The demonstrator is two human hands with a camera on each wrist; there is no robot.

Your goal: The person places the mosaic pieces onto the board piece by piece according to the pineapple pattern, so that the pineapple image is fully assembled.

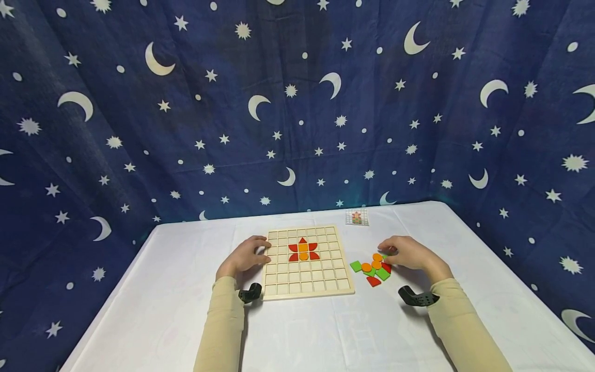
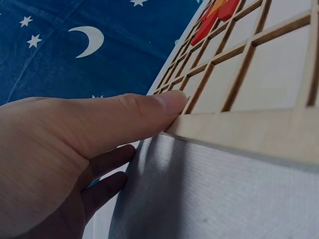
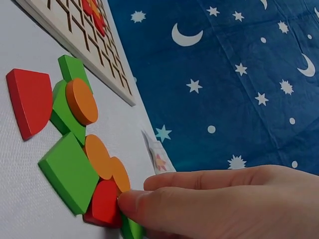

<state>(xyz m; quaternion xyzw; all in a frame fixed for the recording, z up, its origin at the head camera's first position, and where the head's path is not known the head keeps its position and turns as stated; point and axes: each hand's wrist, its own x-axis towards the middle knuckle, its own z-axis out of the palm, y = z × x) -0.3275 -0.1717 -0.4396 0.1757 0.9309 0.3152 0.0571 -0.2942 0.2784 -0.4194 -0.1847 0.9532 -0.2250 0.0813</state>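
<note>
A square wooden grid board (image 1: 309,279) lies on the table, with red petals and a triangle (image 1: 302,241) around orange pieces in its upper middle cells. My left hand (image 1: 244,256) rests at the board's left edge; in the left wrist view its thumb (image 2: 172,102) lies on the rim. To the right of the board is a loose pile of green, orange and red pieces. My right hand (image 1: 409,251) reaches into the pile's far side, thumb tip at a red piece (image 3: 104,203) and a partly hidden green piece (image 3: 132,228). Its index finger is extended above them.
A small pattern card (image 1: 357,217) with a similar flower figure lies at the back of the table, beyond the board's right corner. White cloth (image 1: 307,336) covers the table. A dark blue curtain (image 1: 297,103) with moons and stars hangs behind and at both sides.
</note>
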